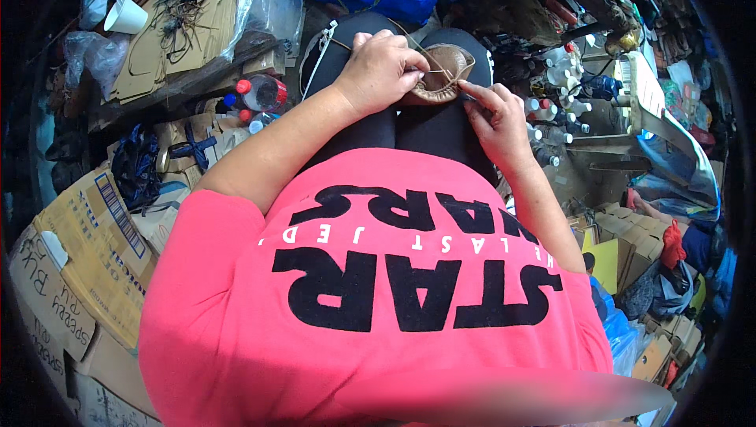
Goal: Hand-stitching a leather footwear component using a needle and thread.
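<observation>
On my lap, my left hand is clamped around a tan leather shoe while my right hand pinches what looks like a needle at its near edge, so I'm mid-stitch, and next I'd need a steady pull.

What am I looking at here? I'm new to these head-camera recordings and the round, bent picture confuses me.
No machine here: a seated person wears a wide-angle camera on the head, looking down, so edges curve. The pink shirt is theirs. On the lap, over the black trousers, the left hand holds a tan shoe and pinches a thread. The right hand touches the shoe's edge with a thin tool; I can't tell which kind. Around lie cardboard boxes, a red-capped bottle, a white cup and small white bottles.
</observation>
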